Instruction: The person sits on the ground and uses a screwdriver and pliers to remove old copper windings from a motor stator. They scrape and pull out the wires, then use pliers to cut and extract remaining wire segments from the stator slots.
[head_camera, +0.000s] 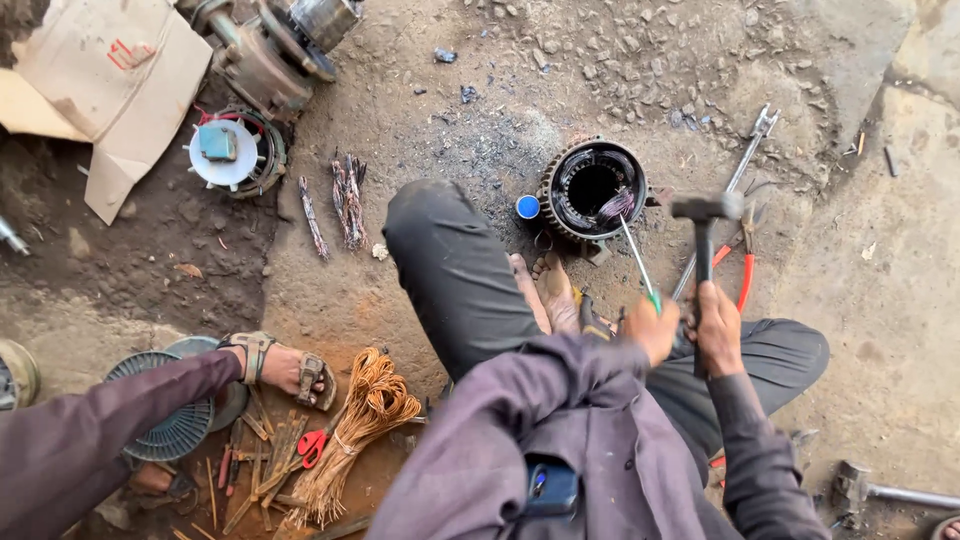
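Note:
My left hand (652, 328) grips a green-handled screwdriver (636, 258) whose tip rests in the copper windings at the rim of a round motor stator (560, 200) standing on the dirt. Beside it, my right hand (718, 325) holds a hammer (704, 212) by its handle, with the head raised just right of the stator and above the screwdriver's handle. My bare foot (552, 290) lies just in front of the stator.
Red-handled pliers (745, 275) and a long wrench (750, 150) lie right of the stator, a blue cap (528, 207) to its left. Another person's sleeve (100, 430) and sandalled foot (285, 368) are at left, by a copper wire bundle (365, 415), red scissors (312, 445) and a fan cover (165, 435). Motor parts (265, 60) lie at the top.

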